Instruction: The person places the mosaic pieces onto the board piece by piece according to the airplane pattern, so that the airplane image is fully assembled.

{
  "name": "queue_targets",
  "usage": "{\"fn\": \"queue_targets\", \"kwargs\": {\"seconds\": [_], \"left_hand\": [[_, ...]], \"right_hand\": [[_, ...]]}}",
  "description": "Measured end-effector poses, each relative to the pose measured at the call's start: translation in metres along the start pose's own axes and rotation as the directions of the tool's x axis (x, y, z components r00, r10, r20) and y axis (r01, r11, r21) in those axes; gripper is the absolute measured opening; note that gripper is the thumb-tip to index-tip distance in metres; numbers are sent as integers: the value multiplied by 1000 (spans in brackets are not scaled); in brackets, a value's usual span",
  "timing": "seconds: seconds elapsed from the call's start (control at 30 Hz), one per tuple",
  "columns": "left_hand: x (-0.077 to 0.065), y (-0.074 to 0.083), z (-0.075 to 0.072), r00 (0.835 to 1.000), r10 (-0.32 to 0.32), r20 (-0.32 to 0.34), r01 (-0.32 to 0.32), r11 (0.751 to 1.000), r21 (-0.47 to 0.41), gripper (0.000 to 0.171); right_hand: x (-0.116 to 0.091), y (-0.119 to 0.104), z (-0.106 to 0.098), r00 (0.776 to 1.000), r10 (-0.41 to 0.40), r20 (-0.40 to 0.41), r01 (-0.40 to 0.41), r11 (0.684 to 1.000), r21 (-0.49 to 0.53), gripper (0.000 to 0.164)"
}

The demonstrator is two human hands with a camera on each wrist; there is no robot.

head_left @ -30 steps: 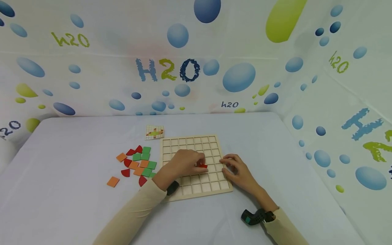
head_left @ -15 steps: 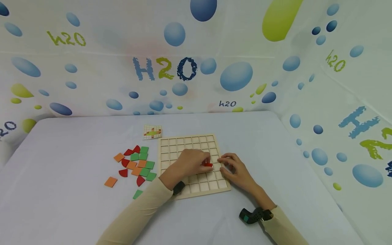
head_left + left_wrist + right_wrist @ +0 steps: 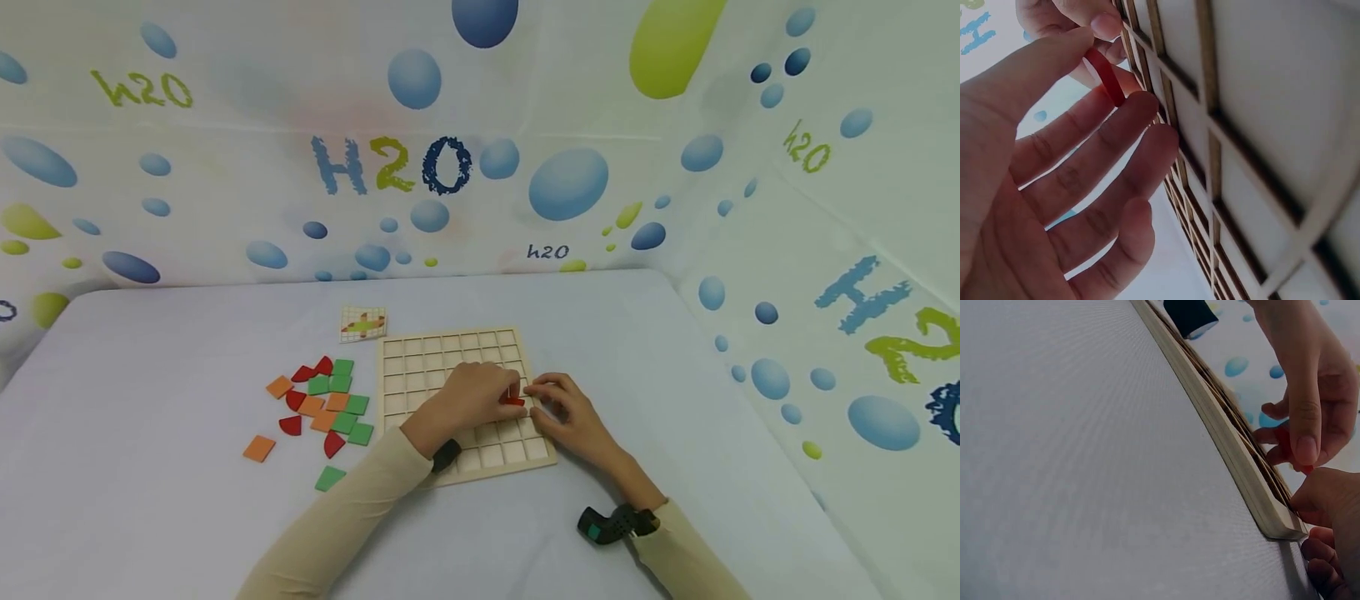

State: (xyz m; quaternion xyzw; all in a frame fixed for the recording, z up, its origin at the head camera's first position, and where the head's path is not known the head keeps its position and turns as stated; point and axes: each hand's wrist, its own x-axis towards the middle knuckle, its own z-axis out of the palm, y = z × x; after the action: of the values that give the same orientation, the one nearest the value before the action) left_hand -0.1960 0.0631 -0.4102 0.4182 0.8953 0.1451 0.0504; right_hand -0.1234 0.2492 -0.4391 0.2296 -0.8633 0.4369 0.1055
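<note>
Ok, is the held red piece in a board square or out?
Out: the left hand pinches the red piece, and the left wrist view shows it off the wooden board.

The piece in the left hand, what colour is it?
The piece held by the left hand is red; the left wrist view shows it best.

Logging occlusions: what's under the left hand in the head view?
The wooden board lies beneath the left hand, which pinches a red piece. In that view, the part directly under the hand is covered.
</note>
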Motion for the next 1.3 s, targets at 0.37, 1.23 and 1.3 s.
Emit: {"fn": "queue_targets", "kwargs": {"seconds": [0.37,1.23,1.3], "left_hand": [[3,0,0,999,-24,43,25,999,-28,28],[7,-2,3,998,32,47,-33,999,4,19],[8,0,3,999,27,46,-28,999,21,21]], "right_hand": [[-6,40,9,1000,7,-12,-7,1000,-2,31],[-7,42,8,999,50,13,-50,999,-1,30],[-7,41,8,999,51,18,-51,999,-2,31]]}}
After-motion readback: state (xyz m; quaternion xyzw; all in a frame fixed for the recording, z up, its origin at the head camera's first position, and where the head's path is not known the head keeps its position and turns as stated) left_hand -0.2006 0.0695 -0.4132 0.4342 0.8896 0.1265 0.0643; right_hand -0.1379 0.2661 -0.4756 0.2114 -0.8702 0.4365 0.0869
